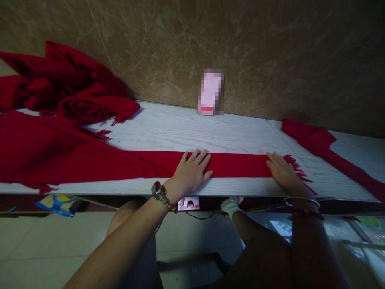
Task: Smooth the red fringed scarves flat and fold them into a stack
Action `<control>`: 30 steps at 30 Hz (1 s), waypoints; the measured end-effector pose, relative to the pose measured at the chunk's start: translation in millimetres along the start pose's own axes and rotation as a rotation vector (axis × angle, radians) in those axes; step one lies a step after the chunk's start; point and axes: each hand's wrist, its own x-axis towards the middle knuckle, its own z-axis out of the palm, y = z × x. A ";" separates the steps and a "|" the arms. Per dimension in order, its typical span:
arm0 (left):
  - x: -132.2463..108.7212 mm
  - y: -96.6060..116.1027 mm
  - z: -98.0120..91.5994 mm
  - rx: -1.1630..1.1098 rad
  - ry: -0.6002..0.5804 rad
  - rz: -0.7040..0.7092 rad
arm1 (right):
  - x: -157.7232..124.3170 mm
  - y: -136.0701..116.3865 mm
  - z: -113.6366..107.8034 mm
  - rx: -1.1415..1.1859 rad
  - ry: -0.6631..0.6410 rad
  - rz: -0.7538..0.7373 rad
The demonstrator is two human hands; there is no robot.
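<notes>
A red fringed scarf [240, 165] lies lengthwise along a narrow white wood-grain table. Its right part is folded into a flat, even band, while the left part spreads out wide and slightly rumpled. My left hand [192, 170] rests on the middle of the band with fingers spread. Near the fringed right end, my right hand [281, 170] lies flat on the cloth, fingers stretched out. Neither hand grips anything. The fringe [300, 170] fans out just right of my right hand.
More red cloth [75, 84] is heaped at the back left, against a brown marbled wall [162, 48]. Another folded red scarf [333, 154] lies slantwise at the right. A pink blurred object [210, 90] leans at the wall. Below the table [192, 128] are a blue packet [58, 204] and a lit screen [188, 203].
</notes>
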 end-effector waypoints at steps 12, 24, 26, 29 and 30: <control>-0.6 0.3 1.1 0.000 0.014 -0.001 | 0.0 -113.7 -31.3 0.226 0.103 -0.172; -0.2 -0.1 -0.1 0.021 0.005 -0.003 | -4.2 -124.0 -27.8 0.178 -0.221 -0.339; -0.2 -0.3 -0.2 0.016 0.004 -0.005 | -4.1 -111.9 -27.3 0.132 -0.226 -0.306; 0.2 -0.8 0.7 0.015 0.001 -0.005 | -3.4 -90.8 -24.0 0.063 -0.225 -0.244; 0.3 -1.0 1.2 0.017 0.004 -0.004 | -3.0 -82.5 -22.2 0.040 -0.215 -0.218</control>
